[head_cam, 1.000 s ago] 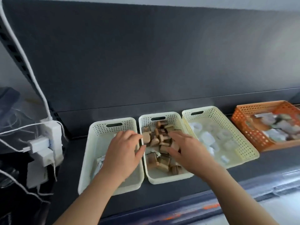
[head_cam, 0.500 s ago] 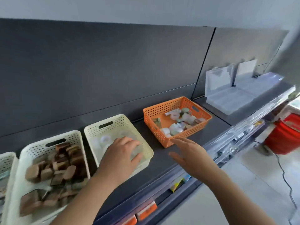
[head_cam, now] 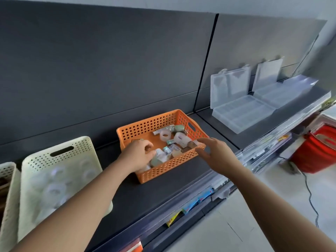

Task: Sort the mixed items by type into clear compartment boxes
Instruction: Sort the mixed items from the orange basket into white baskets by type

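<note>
As the left hand [head_cam: 138, 155] is curling inside the orange basket [head_cam: 145, 126], its grip is unclear. The right hand [head_cam: 217, 155] is hovering, fingers apart.

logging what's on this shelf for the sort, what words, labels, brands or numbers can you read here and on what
No text can be read in this view.
On the red bucket: a pale label near the rim, too blurred to read.
On the blue packet and yellow packet below the shelf: print too blurred.
On the small items in the orange basket: any markings are too small.
</note>
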Tool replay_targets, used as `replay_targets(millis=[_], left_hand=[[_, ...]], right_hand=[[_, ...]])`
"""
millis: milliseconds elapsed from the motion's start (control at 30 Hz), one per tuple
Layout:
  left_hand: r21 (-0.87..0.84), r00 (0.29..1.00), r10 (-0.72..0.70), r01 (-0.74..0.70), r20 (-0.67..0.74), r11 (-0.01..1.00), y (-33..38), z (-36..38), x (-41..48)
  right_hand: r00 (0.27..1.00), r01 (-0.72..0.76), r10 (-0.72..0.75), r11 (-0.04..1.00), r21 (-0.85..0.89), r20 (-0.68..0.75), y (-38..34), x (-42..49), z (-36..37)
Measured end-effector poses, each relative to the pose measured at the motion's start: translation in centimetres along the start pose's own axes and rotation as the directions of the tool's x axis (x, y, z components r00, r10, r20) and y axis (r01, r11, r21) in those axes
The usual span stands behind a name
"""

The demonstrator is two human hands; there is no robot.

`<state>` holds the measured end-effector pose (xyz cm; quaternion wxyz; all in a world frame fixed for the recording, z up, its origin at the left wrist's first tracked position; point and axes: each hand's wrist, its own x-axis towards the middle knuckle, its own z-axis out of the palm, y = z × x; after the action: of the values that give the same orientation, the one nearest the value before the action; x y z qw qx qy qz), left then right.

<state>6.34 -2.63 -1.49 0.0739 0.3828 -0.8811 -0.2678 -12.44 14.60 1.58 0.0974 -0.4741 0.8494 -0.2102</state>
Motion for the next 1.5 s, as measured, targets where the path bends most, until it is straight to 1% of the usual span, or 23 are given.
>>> replay_targets(millis=[200, 267, 367, 433, 500, 533, 567, 633, 667, 700, 733, 767, 800, 833, 867, 900, 967, 1033, 1067, 1167, 1267, 1367, 1500], left_hand=[[0.020, 0.974, -0.140, 0.138, 0.178, 0.990, 0.0, 2.9, 5.8], [-0.001, 0.960, -0.161, 0.166, 0.229, 0.986, -0.4, 3.2, 6.4], [0.036, 0.929, -0.182, 0.180, 0.321, 0.983, -1.1, 3.3, 6.7], [-0.026, 0.926, -0.163, 0.183, 0.340, 0.983, -1.5, 3.1, 6.9], [-0.184, 0.928, -0.143, 0.216, 0.344, 0.959, -1.5, 2.6, 7.0], [-0.301, 0.927, -0.143, 0.254, 0.345, 0.919, -1.4, 2.3, 7.2], [-0.442, 0.927, -0.151, 0.302, 0.344, 0.845, -1.2, 2.1, 7.4], [-0.702, 0.926, -0.192, 0.371, 0.324, 0.608, -0.3, 1.8, 8.1], [-0.782, 0.926, -0.214, 0.377, 0.310, 0.497, 0.1, 1.6, 8.6], [-0.823, 0.925, -0.241, 0.374, 0.295, 0.428, 0.3, 1.7, 9.4], [-0.839, 0.923, -0.266, 0.368, 0.278, 0.400, 0.5, 1.7, 10.1], [-0.832, 0.924, -0.288, 0.359, 0.252, 0.423, 0.4, 2.1, 10.9], [-0.793, 0.931, -0.302, 0.339, 0.206, 0.506, 0.3, 2.5, 11.7], [-0.708, 0.942, -0.306, 0.311, 0.140, 0.634, 0.1, 3.0, 12.4], [-0.583, 0.951, -0.302, 0.285, 0.070, 0.761, -0.1, 3.4, 13.0], [-0.444, 0.961, -0.276, 0.256, 0.020, 0.859, -0.3, 3.8, 13.6], [-0.163, 0.985, -0.170, 0.174, 0.036, 0.971, -0.6, 4.3, 14.4], [0.072, 0.993, -0.086, 0.081, 0.078, 0.994, -0.7, 4.9, 15.1], [0.126, 0.995, -0.070, 0.060, 0.077, 0.990, -0.7, 5.2, 15.3], [0.153, 0.996, -0.079, 0.073, 0.031, 0.986, -0.6, 5.8, 15.5], [0.136, 0.999, -0.028, 0.033, -0.034, 0.990, -0.8, 6.1, 15.2], [0.107, 0.998, -0.016, 0.022, -0.055, 0.994, -0.8, 6.5, 14.3], [0.196, 0.997, -0.019, 0.034, -0.077, 0.980, -0.1, 7.0, 13.5]], right_hand=[[0.998, 0.008, -0.008, 1.000, 0.005, 0.070, 0.7, 7.1, 0.8], [0.990, -0.010, 0.010, 1.000, -0.003, 0.140, 0.5, 9.1, 1.6], [0.961, -0.009, 0.031, 0.997, -0.081, 0.276, 0.7, 11.6, 3.3], [0.936, -0.017, 0.061, 0.991, -0.130, 0.346, 1.0, 12.8, 4.2], [0.919, -0.008, 0.076, 0.984, -0.175, 0.386, 1.2, 13.5, 5.1], [0.917, 0.012, 0.063, 0.982, -0.186, 0.395, 1.3, 13.8, 5.5], [0.914, 0.032, 0.047, 0.982, -0.188, 0.403, 1.3, 14.0, 5.7], [0.907, 0.050, 0.025, 0.985, -0.165, 0.421, 1.5, 14.3, 6.0], [0.903, 0.050, 0.018, 0.988, -0.147, 0.429, 1.7, 14.6, 6.0], [0.899, 0.052, 0.010, 0.990, -0.130, 0.438, 2.0, 14.7, 6.0], [0.895, 0.062, -0.002, 0.991, -0.121, 0.446, 2.2, 14.9, 6.0], [0.890, 0.074, -0.011, 0.990, -0.119, 0.456, 2.4, 15.0, 6.0], [0.884, 0.082, -0.016, 0.989, -0.122, 0.468, 2.6, 15.2, 6.1], [0.876, 0.090, -0.018, 0.988, -0.127, 0.482, 2.7, 15.3, 6.2], [0.867, 0.109, -0.028, 0.985, -0.134, 0.497, 2.7, 15.5, 6.3], [0.858, 0.138, -0.049, 0.981, -0.137, 0.511, 2.6, 15.6, 6.4], [0.845, 0.190, -0.107, 0.976, -0.108, 0.525, 2.5, 15.9, 6.8], [0.841, 0.202, -0.135, 0.976, -0.074, 0.524, 2.7, 16.1, 7.0], [0.842, 0.207, -0.143, 0.976, -0.067, 0.519, 2.8, 16.2, 7.0], [0.839, 0.226, -0.188, 0.974, -0.011, 0.511, 3.4, 16.5, 6.7], [0.832, 0.246, -0.256, 0.965, 0.087, 0.492, 3.8, 16.7, 6.3], [0.814, 0.273, -0.284, 0.957, 0.098, 0.507, 4.2, 16.9, 6.7], [0.790, 0.298, -0.301, 0.950, 0.095, 0.534, 4.3, 17.3, 6.9]])
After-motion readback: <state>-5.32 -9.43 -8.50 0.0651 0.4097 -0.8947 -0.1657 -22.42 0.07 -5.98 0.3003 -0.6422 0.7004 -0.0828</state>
